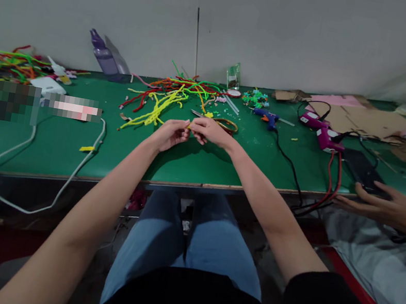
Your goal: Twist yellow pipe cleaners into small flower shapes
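Over the front half of the green table, my left hand and my right hand meet fingertip to fingertip. Both are closed in a pinch on a small piece of yellow pipe cleaner, mostly hidden by the fingers. Scissors with gold-coloured handles lie just behind my right hand, partly covered by it. A small yellow flower-like piece shows beside the blades. Behind my left hand spreads a loose pile of yellow pipe cleaners, with red, orange and green ones mixed in farther back.
A blue glue gun lies to the right, its black cable running over the table edge. Beyond are magenta power sockets and cardboard. Another person's hand holds a phone. A purple bottle leans left; a white cable loops over the edge.
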### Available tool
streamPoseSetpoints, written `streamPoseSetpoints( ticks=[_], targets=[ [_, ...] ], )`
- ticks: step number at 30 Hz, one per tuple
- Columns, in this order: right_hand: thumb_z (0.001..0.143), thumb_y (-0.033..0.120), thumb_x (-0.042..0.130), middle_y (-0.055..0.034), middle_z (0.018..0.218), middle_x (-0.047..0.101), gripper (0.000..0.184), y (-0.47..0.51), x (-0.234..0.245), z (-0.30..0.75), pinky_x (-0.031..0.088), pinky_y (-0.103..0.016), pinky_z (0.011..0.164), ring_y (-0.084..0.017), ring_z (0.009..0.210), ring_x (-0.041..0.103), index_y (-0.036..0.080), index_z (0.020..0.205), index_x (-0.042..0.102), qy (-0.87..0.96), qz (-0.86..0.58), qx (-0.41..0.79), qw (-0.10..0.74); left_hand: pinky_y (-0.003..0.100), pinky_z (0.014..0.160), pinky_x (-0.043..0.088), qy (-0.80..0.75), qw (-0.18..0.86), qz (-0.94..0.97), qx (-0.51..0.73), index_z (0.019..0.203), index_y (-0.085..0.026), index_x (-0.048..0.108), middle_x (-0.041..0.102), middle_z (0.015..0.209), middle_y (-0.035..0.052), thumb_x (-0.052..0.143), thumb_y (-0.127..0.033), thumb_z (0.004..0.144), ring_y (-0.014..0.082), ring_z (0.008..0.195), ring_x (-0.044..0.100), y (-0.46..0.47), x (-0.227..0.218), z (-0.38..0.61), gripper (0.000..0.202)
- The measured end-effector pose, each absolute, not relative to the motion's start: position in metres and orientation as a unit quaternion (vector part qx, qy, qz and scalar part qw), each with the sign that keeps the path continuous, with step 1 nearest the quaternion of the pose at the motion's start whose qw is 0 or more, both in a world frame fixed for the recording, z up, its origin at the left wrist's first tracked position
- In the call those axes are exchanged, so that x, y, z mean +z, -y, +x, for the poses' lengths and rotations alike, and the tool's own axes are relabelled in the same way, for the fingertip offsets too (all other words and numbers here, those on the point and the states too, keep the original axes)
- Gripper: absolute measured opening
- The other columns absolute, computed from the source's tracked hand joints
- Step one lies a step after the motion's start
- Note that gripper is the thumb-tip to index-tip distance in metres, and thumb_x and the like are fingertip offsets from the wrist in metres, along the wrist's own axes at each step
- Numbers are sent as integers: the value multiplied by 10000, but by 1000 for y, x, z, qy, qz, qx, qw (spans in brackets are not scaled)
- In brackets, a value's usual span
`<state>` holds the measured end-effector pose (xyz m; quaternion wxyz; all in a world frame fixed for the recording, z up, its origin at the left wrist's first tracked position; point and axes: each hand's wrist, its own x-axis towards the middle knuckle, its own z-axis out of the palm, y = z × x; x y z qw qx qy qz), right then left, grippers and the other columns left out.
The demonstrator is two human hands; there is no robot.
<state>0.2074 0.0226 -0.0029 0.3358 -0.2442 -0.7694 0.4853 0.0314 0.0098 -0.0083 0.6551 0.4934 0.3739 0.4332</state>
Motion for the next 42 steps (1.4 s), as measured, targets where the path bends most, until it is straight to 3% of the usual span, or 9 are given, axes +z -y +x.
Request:
streamPoseSetpoints(
  ticks=[4,9,17,23,29,34,37,40,42],
  targets=[
    [932,260,521,76,490,429,288,-22,-1,206,326,-167,349,-37,357,422,167,666,461,773,-279,452,346,219,499,442,-378,622,510,458,672,-140,576,536,585,-1,687,-278,787,78,496,512,-10,-9,33,212],
    [950,264,501,101,429,371,282,-24,-3,204,354,-156,354,-44,333,430,176,689,442,745,-276,497,350,201,530,429,-371,573,536,497,680,-137,555,534,591,-13,673,-309,808,68,509,505,-6,-10,38,245],
    [950,166,465,89,412,420,242,-25,-2,202,308,-130,337,-37,340,460,160,709,457,738,-262,512,353,184,526,408,-351,579,530,511,688,-134,568,534,594,-16,675,-283,808,60,520,505,-11,-11,35,219],
    [961,200,454,86,436,406,252,-22,-2,204,345,-137,344,-51,375,504,162,713,464,725,-260,536,345,184,541,421,-338,591,542,493,716,-123,592,572,623,-6,693,-313,777,61,538,521,-11,-14,34,224],
    [957,282,468,58,448,475,243,-21,-5,207,318,-149,342,-51,360,471,130,797,569,786,-293,457,297,214,538,432,-369,512,597,496,738,-135,594,590,594,-9,705,-344,747,87,524,538,-12,-17,36,237],
    [941,213,430,53,459,469,284,-17,1,211,345,-181,443,-58,392,443,117,722,583,836,-319,357,267,212,497,416,-406,509,609,453,689,-138,571,562,546,-12,696,-329,750,86,476,516,-17,-23,34,236],
    [922,203,438,17,602,562,274,-17,1,211,362,-202,561,-67,514,470,108,736,616,872,-291,268,288,195,466,383,-404,546,585,443,656,-134,559,533,534,-11,676,-270,770,74,465,493,-16,-20,33,213],
    [918,222,447,-26,782,638,247,-20,-2,210,366,-226,665,-101,676,517,112,806,637,885,-247,217,329,180,465,378,-380,646,515,416,661,-118,570,503,565,-4,655,-215,787,62,489,484,-11,-10,30,180],
    [931,255,443,-27,768,631,265,-21,-4,209,355,-234,672,-114,698,513,118,802,629,888,-237,200,339,170,460,378,-359,714,462,384,672,-109,580,472,565,-4,631,-179,802,54,489,465,-9,-4,27,156]
  ],
)
